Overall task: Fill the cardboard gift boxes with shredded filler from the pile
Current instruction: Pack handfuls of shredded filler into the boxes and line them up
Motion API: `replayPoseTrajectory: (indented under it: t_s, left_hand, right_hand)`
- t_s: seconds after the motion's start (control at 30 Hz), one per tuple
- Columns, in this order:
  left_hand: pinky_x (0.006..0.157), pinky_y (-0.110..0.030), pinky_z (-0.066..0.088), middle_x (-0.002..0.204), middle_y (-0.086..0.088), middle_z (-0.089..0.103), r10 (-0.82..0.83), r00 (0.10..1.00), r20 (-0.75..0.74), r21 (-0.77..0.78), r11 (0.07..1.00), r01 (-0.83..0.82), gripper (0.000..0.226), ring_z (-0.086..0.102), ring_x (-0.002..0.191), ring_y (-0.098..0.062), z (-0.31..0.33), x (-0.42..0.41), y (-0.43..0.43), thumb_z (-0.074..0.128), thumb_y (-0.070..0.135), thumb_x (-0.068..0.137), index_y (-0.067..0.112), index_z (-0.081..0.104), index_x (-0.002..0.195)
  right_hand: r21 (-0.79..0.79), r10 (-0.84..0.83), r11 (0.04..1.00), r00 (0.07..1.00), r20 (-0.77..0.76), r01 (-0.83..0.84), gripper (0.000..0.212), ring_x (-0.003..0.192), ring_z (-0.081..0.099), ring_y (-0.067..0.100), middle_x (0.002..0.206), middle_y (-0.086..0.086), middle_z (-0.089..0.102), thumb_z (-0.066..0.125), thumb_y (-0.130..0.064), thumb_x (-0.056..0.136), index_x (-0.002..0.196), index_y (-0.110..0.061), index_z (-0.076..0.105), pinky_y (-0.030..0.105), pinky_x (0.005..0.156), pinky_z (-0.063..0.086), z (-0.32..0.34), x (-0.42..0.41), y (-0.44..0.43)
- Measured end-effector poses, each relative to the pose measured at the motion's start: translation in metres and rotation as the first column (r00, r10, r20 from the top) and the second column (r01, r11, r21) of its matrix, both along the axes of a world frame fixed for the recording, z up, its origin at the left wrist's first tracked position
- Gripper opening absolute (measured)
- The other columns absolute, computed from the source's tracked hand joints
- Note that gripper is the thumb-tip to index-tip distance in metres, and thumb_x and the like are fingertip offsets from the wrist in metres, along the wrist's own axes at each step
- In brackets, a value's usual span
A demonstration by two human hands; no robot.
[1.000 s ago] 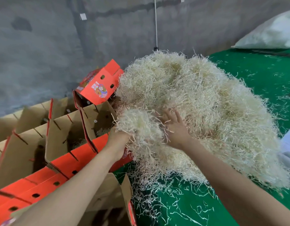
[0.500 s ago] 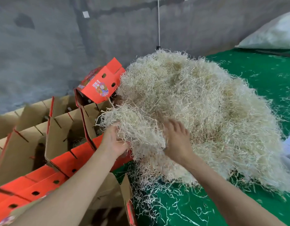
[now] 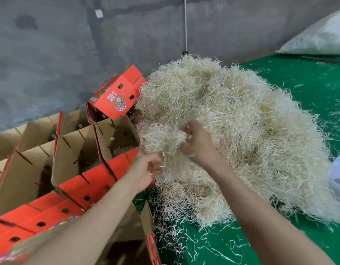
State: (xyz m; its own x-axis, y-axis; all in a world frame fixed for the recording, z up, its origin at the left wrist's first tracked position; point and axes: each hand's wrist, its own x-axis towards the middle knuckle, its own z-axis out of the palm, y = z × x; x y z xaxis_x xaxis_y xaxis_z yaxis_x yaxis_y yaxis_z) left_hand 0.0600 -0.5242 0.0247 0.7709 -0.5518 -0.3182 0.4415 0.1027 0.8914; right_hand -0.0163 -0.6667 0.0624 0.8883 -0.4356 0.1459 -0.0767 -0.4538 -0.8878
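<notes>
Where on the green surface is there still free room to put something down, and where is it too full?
Free: the green cloth behind the filler pile, up to the white sack. The near strip below the pile bears only loose shreds. Crowded: the left side, packed with open gift boxes, and the middle, where the left hand and right hand grip a clump.

I see a green bench cover (image 3: 291, 88) under everything, grey concrete wall (image 3: 50, 64) at the far side. Thin white cord (image 3: 185, 23) hangs down the wall at centre. White sack (image 3: 318, 39) lies far right. Pale plastic sheet (image 3: 339, 175) at right edge, partly cut off.
</notes>
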Motion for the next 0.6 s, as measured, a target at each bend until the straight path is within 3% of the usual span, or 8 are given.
replayPoseTrajectory:
  t_s: [0.07, 0.1, 0.17, 0.2, 0.33, 0.43, 0.53, 0.6]
  left_hand:
    - [0.052, -0.028, 0.051, 0.070, -0.005, 0.057, -0.092, 0.995, -0.025, -0.109, 0.990, 0.089, 0.020, 0.055, 0.052, -0.013, -0.002, 0.000, 0.006, 0.072, 0.015, 0.065, 0.005, 0.064, 0.081]
    - [0.058, -0.032, 0.053, 0.072, -0.005, 0.060, -0.134, 0.990, -0.036, -0.127, 0.984, 0.129, 0.030, 0.059, 0.057, -0.015, -0.002, -0.001, 0.008, 0.080, 0.029, 0.058, 0.011, 0.069, 0.080]
    - [0.069, -0.040, 0.055, 0.084, -0.005, 0.067, -0.144, 0.989, -0.024, -0.051, 0.988, 0.143, 0.071, 0.064, 0.075, -0.020, -0.005, 0.000, 0.008, 0.087, 0.053, 0.042, 0.016, 0.069, 0.100]
    - [0.073, -0.041, 0.055, 0.092, -0.005, 0.069, -0.142, 0.990, -0.019, -0.022, 0.990, 0.142, 0.077, 0.066, 0.083, -0.022, -0.006, 0.000, 0.007, 0.086, 0.057, 0.040, 0.018, 0.069, 0.104]
    - [0.071, -0.030, 0.051, 0.085, -0.004, 0.073, 0.043, 0.992, -0.117, -0.037, 0.998, -0.048, 0.035, 0.069, 0.077, -0.019, -0.001, 0.001, -0.003, 0.079, 0.045, 0.062, 0.019, 0.075, 0.084]
    - [0.060, -0.030, 0.051, 0.101, -0.011, 0.067, 0.245, 0.967, -0.066, 0.144, 0.962, -0.233, 0.017, 0.066, 0.091, -0.025, -0.002, 0.006, -0.007, 0.068, 0.022, 0.076, 0.018, 0.061, 0.091]
    - [0.095, -0.037, 0.037, 0.140, -0.010, 0.042, 0.315, 0.947, -0.060, 0.155, 0.940, -0.303, 0.042, 0.042, 0.123, -0.024, 0.005, 0.005, -0.005, 0.068, 0.011, 0.068, 0.010, 0.056, 0.108]
    - [0.103, -0.042, 0.036, 0.139, -0.011, 0.044, 0.301, 0.952, -0.055, 0.137, 0.947, -0.291, 0.070, 0.046, 0.123, -0.026, 0.007, 0.004, -0.002, 0.071, 0.013, 0.057, 0.009, 0.049, 0.123]
  right_hand:
    - [-0.059, 0.001, 0.998, 0.999, 0.043, 0.002, 0.040, 0.075, 0.053, 0.007, 0.090, -0.007, 0.050, 0.057, 0.005, 0.077, 0.107, -0.018, 0.044, 0.018, 0.061, 0.053, 0.001, 0.003, 0.016]
    - [-0.062, -0.001, 0.998, 0.999, 0.051, 0.004, 0.039, 0.076, 0.053, 0.007, 0.089, -0.006, 0.050, 0.057, 0.002, 0.079, 0.110, -0.016, 0.043, 0.019, 0.062, 0.053, 0.002, 0.004, 0.022]
    - [0.020, 0.046, 0.999, 0.999, 0.028, -0.047, 0.035, 0.073, 0.053, 0.009, 0.086, -0.003, 0.051, 0.057, -0.003, 0.082, 0.113, -0.012, 0.043, 0.024, 0.064, 0.054, 0.001, 0.005, 0.034]
    - [0.059, 0.096, 0.994, 0.995, 0.014, -0.097, 0.034, 0.074, 0.055, 0.010, 0.086, -0.002, 0.052, 0.056, -0.006, 0.084, 0.115, -0.010, 0.043, 0.028, 0.068, 0.055, 0.000, 0.004, 0.041]
    - [0.201, 0.242, 0.949, 0.970, 0.033, -0.244, 0.040, 0.087, 0.063, 0.018, 0.102, 0.004, 0.060, 0.052, -0.002, 0.084, 0.120, -0.016, 0.043, 0.040, 0.075, 0.056, -0.007, -0.001, 0.055]
    - [0.131, 0.085, 0.986, 0.989, 0.118, -0.100, 0.055, 0.086, 0.062, 0.007, 0.113, -0.003, 0.058, 0.051, 0.010, 0.079, 0.124, -0.021, 0.044, 0.020, 0.071, 0.055, -0.009, 0.000, 0.031]
    - [-0.123, 0.027, 0.992, 0.981, 0.190, -0.004, 0.067, 0.112, 0.051, 0.007, 0.128, -0.005, 0.051, 0.041, 0.020, 0.073, 0.127, -0.020, 0.045, 0.019, 0.093, 0.047, -0.011, 0.012, -0.002]
    - [-0.260, 0.090, 0.963, 0.992, 0.083, -0.065, 0.067, 0.123, 0.045, 0.013, 0.138, -0.001, 0.045, 0.040, 0.014, 0.076, 0.134, -0.020, 0.039, 0.029, 0.103, 0.039, -0.023, 0.026, -0.026]
